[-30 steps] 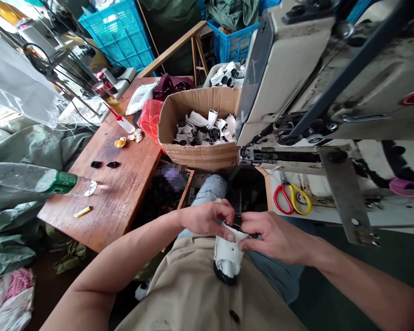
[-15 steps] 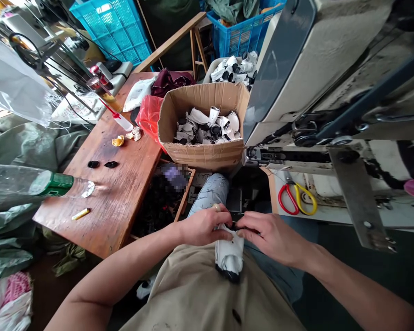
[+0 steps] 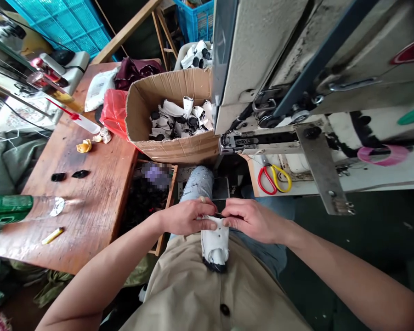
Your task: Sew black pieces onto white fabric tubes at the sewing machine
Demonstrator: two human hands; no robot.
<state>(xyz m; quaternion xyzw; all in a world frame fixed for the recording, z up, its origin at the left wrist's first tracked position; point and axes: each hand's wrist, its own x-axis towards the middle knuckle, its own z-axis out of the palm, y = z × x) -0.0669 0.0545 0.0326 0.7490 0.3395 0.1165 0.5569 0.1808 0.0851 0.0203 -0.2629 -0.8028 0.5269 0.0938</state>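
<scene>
A white fabric piece with black edging (image 3: 214,241) is held over my lap, its black-trimmed lower end resting near my tan garment. My left hand (image 3: 188,217) is closed on the upper left of its top edge, thumb lying across the white cloth. Opposite it, my right hand (image 3: 253,219) pinches the top edge at the right with thumb and fingers. Both sets of fingertips almost meet at the dark rim, which they partly hide. Similar white and black pieces (image 3: 184,117) are heaped in a cardboard box (image 3: 179,149) ahead of me.
Red-and-yellow-handled scissors (image 3: 275,179) lie on the machine table at right, below the sewing machine (image 3: 262,59). On the wooden table (image 3: 86,197) at left are a plastic bottle (image 3: 15,208), two small black pieces (image 3: 69,175) and a yellow lighter (image 3: 53,235). A drawer (image 3: 170,197) stands open beside my leg.
The view has swung to the right, so table and box sit further left. Both hands keep hold of the fabric piece, with the fingers shifted slightly along its top edge.
</scene>
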